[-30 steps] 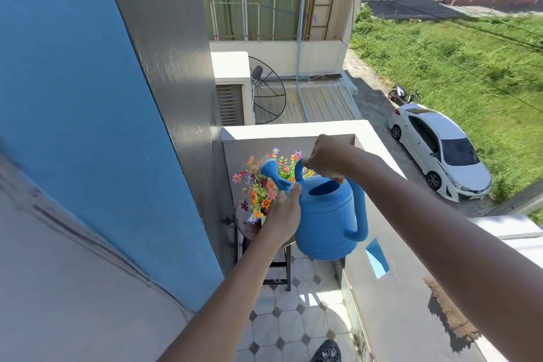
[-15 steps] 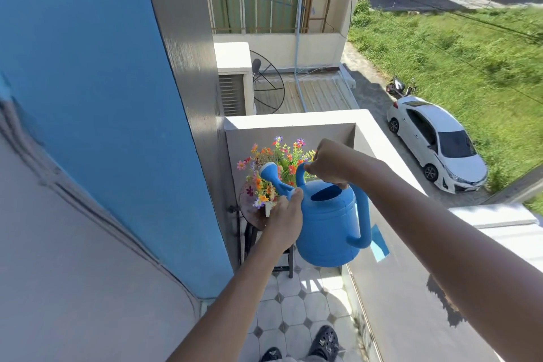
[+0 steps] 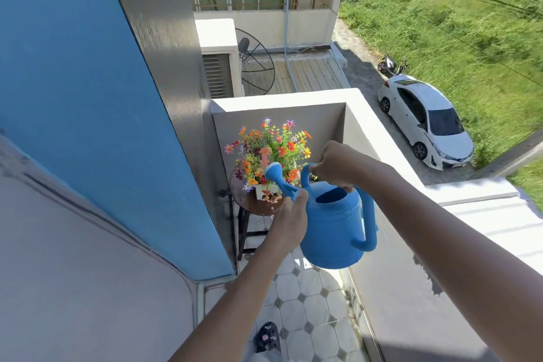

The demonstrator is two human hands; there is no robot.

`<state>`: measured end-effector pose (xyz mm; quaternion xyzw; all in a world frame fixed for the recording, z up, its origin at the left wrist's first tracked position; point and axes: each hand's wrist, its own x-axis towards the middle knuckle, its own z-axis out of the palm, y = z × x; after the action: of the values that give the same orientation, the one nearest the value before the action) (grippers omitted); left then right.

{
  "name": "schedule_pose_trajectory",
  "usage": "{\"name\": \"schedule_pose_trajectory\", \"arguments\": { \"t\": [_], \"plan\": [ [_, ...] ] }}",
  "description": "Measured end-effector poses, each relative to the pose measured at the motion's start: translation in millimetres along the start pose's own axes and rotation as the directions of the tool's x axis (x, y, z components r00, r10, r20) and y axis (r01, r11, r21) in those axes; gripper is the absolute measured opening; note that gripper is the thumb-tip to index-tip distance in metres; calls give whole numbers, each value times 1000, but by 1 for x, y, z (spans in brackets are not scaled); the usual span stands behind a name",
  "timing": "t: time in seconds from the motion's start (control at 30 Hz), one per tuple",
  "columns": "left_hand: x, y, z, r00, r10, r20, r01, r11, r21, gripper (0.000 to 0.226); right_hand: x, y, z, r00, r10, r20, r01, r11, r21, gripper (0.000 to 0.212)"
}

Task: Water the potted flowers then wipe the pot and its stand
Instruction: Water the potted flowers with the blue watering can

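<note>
A blue watering can [image 3: 335, 232] hangs in the air in front of me, its white-tipped spout [image 3: 273, 170] over the colourful flowers [image 3: 270, 150]. My right hand [image 3: 335, 166] grips the can's top handle. My left hand [image 3: 289, 222] holds the can at the base of the spout. The flowers stand in a small white pot [image 3: 261, 191] on a round brown stand [image 3: 249, 203] with dark metal legs, in the balcony corner. Drops of water fall by the stand's front edge.
A blue and grey wall [image 3: 88, 97] runs along the left. The white balcony parapet [image 3: 367, 126] closes the far side and the right. Tiled floor [image 3: 305, 303] lies below, with my sandalled foot [image 3: 266, 336] on it. Beyond the parapet, a white car [image 3: 426, 120] is parked below.
The view has dropped and moved closer to the pot. The can has tipped forward, so the spout's white head now shows above the flowers. Both hands keep their grips.
</note>
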<state>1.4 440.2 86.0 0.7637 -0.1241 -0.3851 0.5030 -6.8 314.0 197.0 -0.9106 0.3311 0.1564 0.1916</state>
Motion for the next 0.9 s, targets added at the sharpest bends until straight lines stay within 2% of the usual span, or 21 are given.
{"name": "schedule_pose_trajectory", "arguments": {
  "t": [0.1,0.23,0.43,0.53,0.7,0.83,0.9],
  "plan": [
    [-1,6,13,1000,-3,26,3,1000,3,58,-4,16,-7,1000,24,14,-25,999,25,34],
    [0,14,35,997,21,77,-23,999,28,68,-14,36,-17,999,38,36,-40,998,51,34],
    [-2,21,57,986,42,158,-40,999,-20,61,-17,57,-23,993,117,-23,-116,992,44,31],
    [1,25,59,990,30,135,-28,999,-16,70,-16,61,-25,993,111,-50,-108,993,45,33],
    [10,28,47,993,62,103,-65,998,24,61,-16,49,-30,995,77,-69,-75,997,35,24],
    [14,32,36,994,84,66,-86,996,25,69,-7,38,-34,994,57,-97,-52,997,61,32],
    [16,31,28,996,85,42,-85,996,14,65,-4,31,-34,994,38,-99,-32,998,63,34]
  ]
}}
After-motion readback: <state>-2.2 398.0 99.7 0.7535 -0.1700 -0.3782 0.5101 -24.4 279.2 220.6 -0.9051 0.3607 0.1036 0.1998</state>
